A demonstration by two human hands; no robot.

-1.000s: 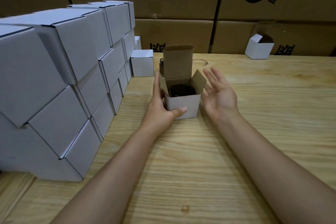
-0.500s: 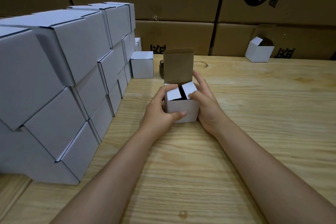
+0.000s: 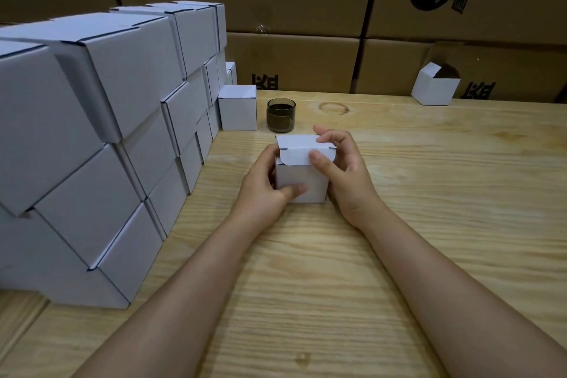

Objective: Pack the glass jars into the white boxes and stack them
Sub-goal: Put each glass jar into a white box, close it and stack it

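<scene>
Head view: left hand [image 3: 263, 191] grips white box [image 3: 302, 176]; cartons [image 3: 294, 3] carry logos.

Left hand [image 3: 262, 186] grips the box [image 3: 306, 176], thumb across its front; right hand [image 3: 343, 173], curled, seemingly pinches its top.

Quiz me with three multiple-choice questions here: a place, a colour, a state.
1. Where does the glass jar stand?
A. On the table, behind the white box being held
B. On top of the stacked boxes
C. Inside the far open box
2. What colour is the jar?
A. Clear blue
B. Red
C. Dark smoky brown
3. How is the held box's lid?
A. Standing upright
B. Folded down, its flap outside the front wall
C. Torn off
Answers: 1 A, it stands just beyond the box; 2 C, its glass looks dark brown; 3 B, the right hand holds the flap while the left hand grips the box.
</scene>
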